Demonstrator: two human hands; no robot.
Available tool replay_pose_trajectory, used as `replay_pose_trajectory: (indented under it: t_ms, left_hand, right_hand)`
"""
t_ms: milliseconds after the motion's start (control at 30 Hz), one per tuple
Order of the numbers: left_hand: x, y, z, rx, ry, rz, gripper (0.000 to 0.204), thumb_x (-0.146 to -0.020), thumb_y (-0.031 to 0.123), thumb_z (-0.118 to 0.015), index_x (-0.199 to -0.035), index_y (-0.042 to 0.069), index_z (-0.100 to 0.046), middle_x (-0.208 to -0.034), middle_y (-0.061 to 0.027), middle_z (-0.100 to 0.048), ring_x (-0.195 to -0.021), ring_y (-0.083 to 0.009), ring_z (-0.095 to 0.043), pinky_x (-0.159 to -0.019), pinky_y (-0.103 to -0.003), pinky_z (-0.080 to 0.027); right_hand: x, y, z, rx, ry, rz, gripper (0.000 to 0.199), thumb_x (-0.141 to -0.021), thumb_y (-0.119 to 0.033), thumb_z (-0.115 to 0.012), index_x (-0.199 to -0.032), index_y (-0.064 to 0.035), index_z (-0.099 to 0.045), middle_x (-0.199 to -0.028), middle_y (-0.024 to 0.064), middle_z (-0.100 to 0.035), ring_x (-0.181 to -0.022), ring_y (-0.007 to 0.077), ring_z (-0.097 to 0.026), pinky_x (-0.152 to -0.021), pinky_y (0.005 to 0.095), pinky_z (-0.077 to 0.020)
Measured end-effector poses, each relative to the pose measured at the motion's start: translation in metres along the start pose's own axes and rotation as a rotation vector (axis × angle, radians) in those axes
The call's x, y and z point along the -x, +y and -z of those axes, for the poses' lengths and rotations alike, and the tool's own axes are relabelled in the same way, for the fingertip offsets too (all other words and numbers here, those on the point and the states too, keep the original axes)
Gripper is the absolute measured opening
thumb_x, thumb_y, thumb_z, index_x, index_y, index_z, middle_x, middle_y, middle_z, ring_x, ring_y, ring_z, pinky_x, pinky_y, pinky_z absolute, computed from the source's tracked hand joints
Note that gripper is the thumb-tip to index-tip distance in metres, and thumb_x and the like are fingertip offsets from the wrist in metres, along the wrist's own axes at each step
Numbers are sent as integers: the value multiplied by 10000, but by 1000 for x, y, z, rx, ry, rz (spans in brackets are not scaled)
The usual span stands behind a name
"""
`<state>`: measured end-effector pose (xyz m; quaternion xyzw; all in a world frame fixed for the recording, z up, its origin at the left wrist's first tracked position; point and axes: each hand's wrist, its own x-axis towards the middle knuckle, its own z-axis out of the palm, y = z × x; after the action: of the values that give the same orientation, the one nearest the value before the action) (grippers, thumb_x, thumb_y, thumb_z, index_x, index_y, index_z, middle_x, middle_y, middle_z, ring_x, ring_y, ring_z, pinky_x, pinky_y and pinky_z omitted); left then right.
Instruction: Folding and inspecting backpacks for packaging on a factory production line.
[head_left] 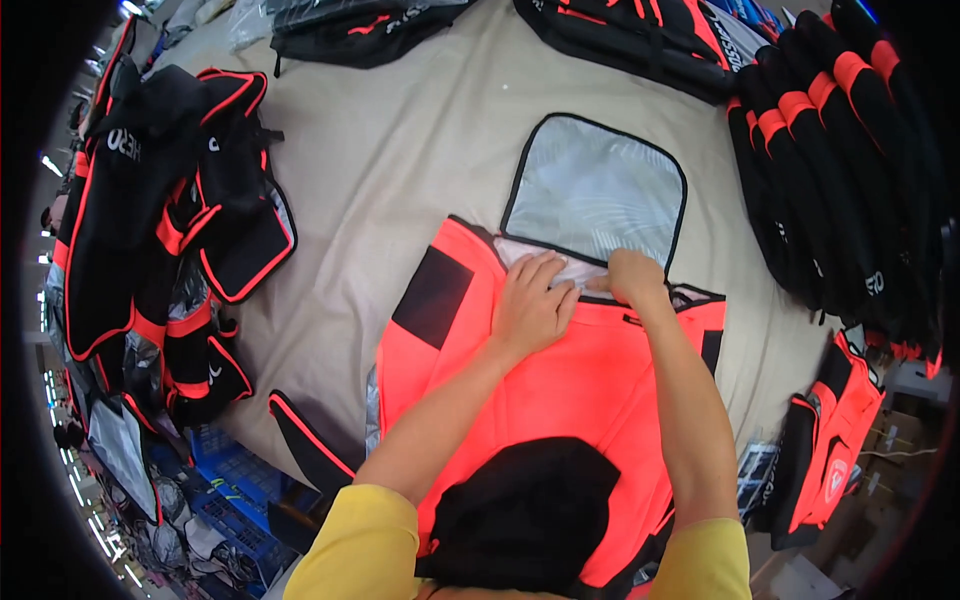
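A bright coral-red and black bag (600,370) lies in front of me on the cloth-covered table, its top opening turned away from me. The opening's flap (597,185), silvery grey inside with black edging, is folded back on the far side. My left hand (535,305) rests on the bag at the opening's near edge, fingers apart and slightly bent over pale lining (565,265). My right hand (634,278) is curled at the opening near the flap's base, its thumb pointing left. What its fingers grip is hidden. A black panel (530,510) covers the bag's near part.
Black bags with coral trim (130,210) are heaped at left. Several black bags with coral bands (830,150) stand in a row at right. More bags (640,40) lie along the far edge. Blue crates (235,500) sit below left; a coral bag (830,450) is at lower right.
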<state>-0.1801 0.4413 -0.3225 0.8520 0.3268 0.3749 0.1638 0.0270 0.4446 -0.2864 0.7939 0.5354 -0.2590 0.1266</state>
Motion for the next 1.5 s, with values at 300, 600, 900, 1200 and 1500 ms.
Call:
replay_pose_trajectory:
  t_ms: [300, 600, 900, 1200, 1500]
  left_hand:
    - [62, 88, 148, -16, -450, -236, 350, -877, 304, -816, -670, 97, -624, -690, -52, -536, -711, -258, -562, -667, -414, -410]
    - [86, 98, 212, -119, -500, -104, 382, -814, 276, -865, -643, 127, -558, -691, -41, -466, -688, -232, -500, -668, -374, -376]
    - [67, 61, 197, -100, -398, -116, 326, -777, 179, -818, -614, 100, -547, -669, -45, -460, -675, -234, -505, -654, -390, -380]
    - [69, 56, 177, -112, -387, -145, 315, -780, 181, -798, -604, 107, -548, -664, -43, -460, -668, -223, -504, -645, -386, -359]
    - [66, 52, 168, -118, -351, -155, 310, -767, 181, -804, -604, 119, -547, -665, -30, -463, -675, -215, -499, -667, -376, -369]
  right_hand:
    - [-5, -4, 23, -33, -287, -40, 601, -903, -480, -833, -1056, 93, -735, -994, 262, -776, -759, 343, -782, -746, 485, -617]
    - [-9, -2, 10, -29, -194, -33, 446, -871, -402, -847, -1077, -8, -804, -1111, 215, -790, -1108, 360, -756, -970, 466, -596]
    - [-11, -5, 11, -69, -230, -55, 542, -867, -435, -875, -1196, -16, -777, -1235, 220, -760, -1185, 378, -721, -1021, 461, -575]
    - [-9, 1, 10, -87, -215, 0, 666, -853, -487, -871, -1223, 48, -729, -1268, 285, -722, -1199, 426, -700, -1017, 474, -562]
    - [-3, -7, 19, -75, -238, -33, 590, -853, -457, -875, -1201, 6, -764, -1267, 226, -747, -1203, 379, -713, -1029, 469, -570]
